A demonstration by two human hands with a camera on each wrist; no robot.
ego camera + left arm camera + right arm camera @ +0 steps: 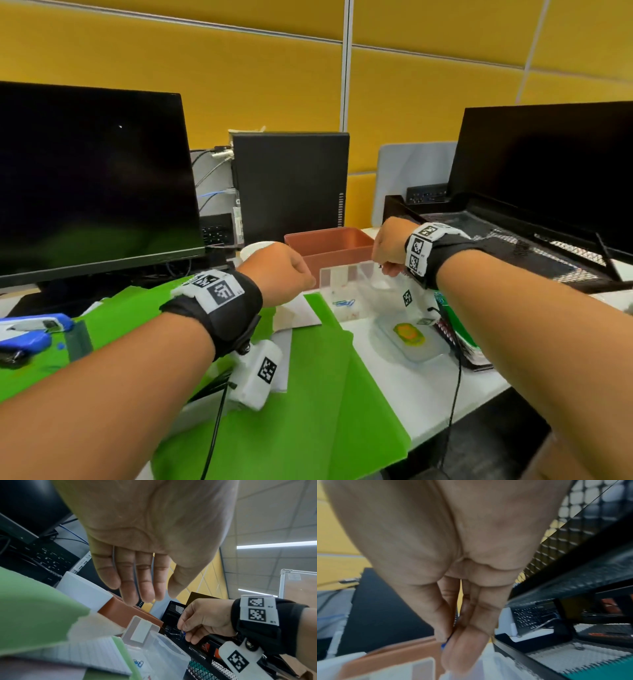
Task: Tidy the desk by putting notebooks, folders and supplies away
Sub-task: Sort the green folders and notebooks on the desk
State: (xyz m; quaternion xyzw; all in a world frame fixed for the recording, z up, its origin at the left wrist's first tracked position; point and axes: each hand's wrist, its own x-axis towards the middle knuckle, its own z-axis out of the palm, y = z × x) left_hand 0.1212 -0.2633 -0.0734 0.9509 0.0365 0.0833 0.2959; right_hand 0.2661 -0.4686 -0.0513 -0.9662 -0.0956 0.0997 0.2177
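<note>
My right hand [388,255] pinches a small blue paper clip [183,633] between thumb and fingers, just above the open clear plastic box [346,291]. The right wrist view shows the blue tip [443,644] between the fingertips of my right hand [452,642]. More blue clips [344,303] lie in the box. My left hand [284,274] hovers left of the box and holds nothing. Seen from the left wrist, my left hand [145,595] has straight fingers. Green folders [315,383] are spread over the desk below my left arm.
A brown tray [329,245] stands behind the clear box. Its clear lid [411,339] lies on the desk beside a green spiral notebook [459,329]. A black mesh organiser [513,246] is at right, a blue stapler [30,332] at far left. Two monitors and a PC tower [291,185] stand behind.
</note>
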